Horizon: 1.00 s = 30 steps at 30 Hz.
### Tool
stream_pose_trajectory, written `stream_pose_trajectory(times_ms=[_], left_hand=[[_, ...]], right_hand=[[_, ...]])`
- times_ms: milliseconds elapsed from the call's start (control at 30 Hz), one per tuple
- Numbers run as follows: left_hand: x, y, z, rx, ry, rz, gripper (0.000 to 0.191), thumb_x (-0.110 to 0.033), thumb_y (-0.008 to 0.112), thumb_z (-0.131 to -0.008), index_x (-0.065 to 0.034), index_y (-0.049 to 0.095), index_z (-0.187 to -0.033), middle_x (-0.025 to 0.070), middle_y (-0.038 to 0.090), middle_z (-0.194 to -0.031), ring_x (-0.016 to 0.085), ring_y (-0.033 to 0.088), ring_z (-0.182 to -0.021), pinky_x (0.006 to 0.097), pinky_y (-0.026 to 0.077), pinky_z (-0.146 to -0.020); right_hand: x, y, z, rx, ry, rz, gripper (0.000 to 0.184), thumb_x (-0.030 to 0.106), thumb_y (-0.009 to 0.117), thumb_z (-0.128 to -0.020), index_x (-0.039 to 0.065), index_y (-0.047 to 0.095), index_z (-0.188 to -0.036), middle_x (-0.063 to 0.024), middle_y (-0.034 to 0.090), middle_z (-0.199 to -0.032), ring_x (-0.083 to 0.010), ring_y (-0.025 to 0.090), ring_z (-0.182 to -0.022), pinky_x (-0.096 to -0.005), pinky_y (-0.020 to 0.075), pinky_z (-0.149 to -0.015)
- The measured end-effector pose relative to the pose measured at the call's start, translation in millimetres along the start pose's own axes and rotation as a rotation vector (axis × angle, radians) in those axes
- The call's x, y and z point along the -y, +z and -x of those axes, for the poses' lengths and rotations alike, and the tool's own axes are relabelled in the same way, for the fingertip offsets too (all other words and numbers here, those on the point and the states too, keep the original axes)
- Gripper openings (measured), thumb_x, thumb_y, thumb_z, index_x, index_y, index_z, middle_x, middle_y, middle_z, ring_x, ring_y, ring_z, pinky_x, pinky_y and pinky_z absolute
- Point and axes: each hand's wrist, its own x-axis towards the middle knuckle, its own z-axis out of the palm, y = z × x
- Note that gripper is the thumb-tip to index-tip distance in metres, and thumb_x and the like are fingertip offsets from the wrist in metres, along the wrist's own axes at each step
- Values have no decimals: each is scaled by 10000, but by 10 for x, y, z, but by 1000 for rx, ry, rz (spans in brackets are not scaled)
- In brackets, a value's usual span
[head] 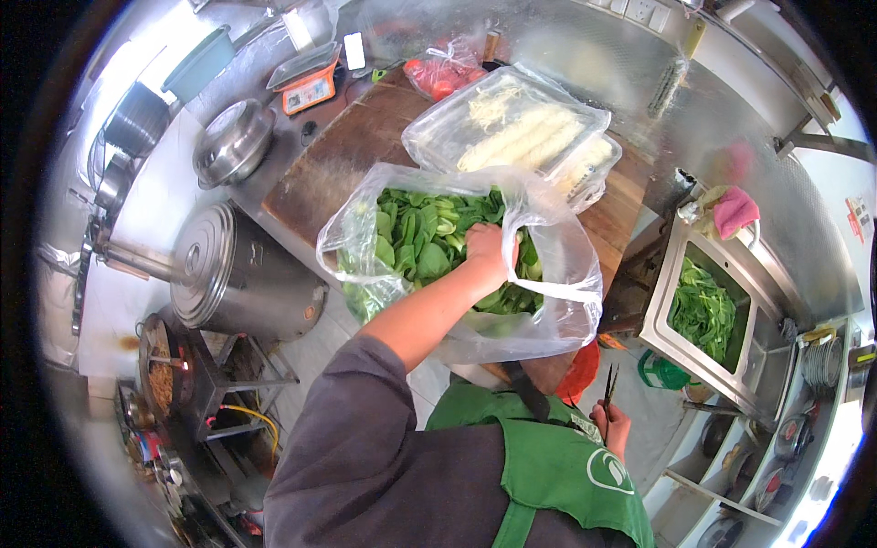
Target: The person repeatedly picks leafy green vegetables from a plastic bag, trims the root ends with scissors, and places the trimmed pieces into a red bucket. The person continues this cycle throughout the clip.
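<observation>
My left hand reaches into a large clear plastic bag filled with leafy greens. Its fingers are partly hidden among the leaves, so whether they grip any is unclear. The bag stands open at the near side of a wooden chopping board. Low at the right, beside my green apron, my right hand is closed around a slim dark tool with two pointed tips, seemingly scissors. Behind the greens, clear bags of pale noodles lie on the board.
A bag of tomatoes and an orange scale are at the back. A lidded steel pot and an upturned metal bowl stand left. To the right, a steel sink holds more greens, with shelves of dishes beyond.
</observation>
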Motion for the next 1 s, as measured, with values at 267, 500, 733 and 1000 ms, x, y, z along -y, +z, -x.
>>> stream_pose_trajectory(times_ms=[267, 500, 733, 1000], left_hand=[[84, 47, -42, 1, -43, -49, 434, -278, 569, -940, -6, 655, -1268, 223, 640, -1262, 440, 640, -1078, 634, 500, -855], [498, -224, 63, -224, 137, 346, 247, -178, 701, -806, -10, 696, -988, 221, 726, -874, 416, 721, -862, 536, 561, -777], [885, -1047, 710, -172, 131, 854, 280, -84, 737, -782, 21, 681, -1035, 201, 724, -953, 303, 715, -896, 393, 558, -820], [1484, -1249, 1677, -71, -184, 1793, 400, -18, 694, -923, 14, 608, -1313, 70, 705, -1158, 168, 685, -987, 329, 550, -900]], right_hand=[[5, 36, 65, 22, 51, -72, 373, 235, 726, -947, -65, 701, -1168, -74, 716, -836, -120, 634, -702, -287, 514, -623], [-24, 17, 28, -1, 46, -89, 381, 246, 733, -951, -66, 698, -1167, -54, 694, -819, -107, 598, -671, -279, 484, -592], [1, 20, -7, -1, 39, -90, 378, 238, 709, -961, -72, 686, -1177, -56, 676, -796, -111, 594, -642, -285, 478, -573], [737, -170, -153, 4, -92, -103, 301, 182, 673, -970, -69, 684, -1134, -29, 651, -747, -88, 576, -601, -257, 457, -559]])
